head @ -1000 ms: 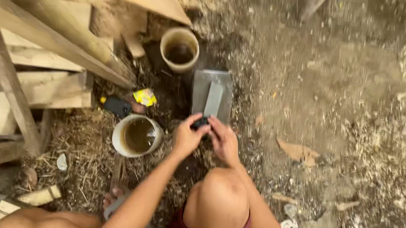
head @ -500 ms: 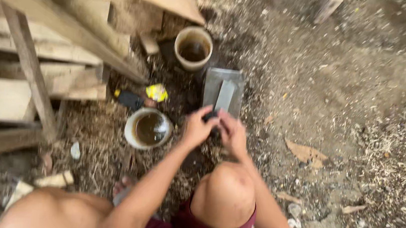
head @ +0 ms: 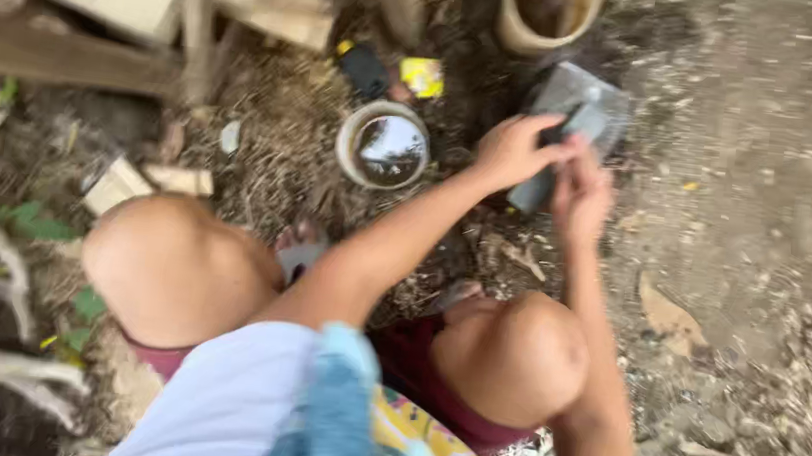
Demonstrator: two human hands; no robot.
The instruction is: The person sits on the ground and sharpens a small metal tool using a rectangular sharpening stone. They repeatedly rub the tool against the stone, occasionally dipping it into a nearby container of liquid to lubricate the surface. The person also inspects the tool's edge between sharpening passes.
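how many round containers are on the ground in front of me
2. A white bowl of dark liquid sits left of the left hand. A tan bucket stands at the top edge, partly cut off. Others may lie outside the picture.

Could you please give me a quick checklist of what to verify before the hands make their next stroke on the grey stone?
1. Both hands on the tool: ok. The left hand and right hand both grip the dark flat tool.
2. Tool resting on the grey stone: ok as far as shown; its upper end lies over the slab, though blur hides the exact contact.
3. Fingers away from the edge: cannot tell, the picture is smeared.
4. Water within reach: ok. The liquid-filled bowl sits just left of the hands.
5. Stone steady on the ground: cannot tell.
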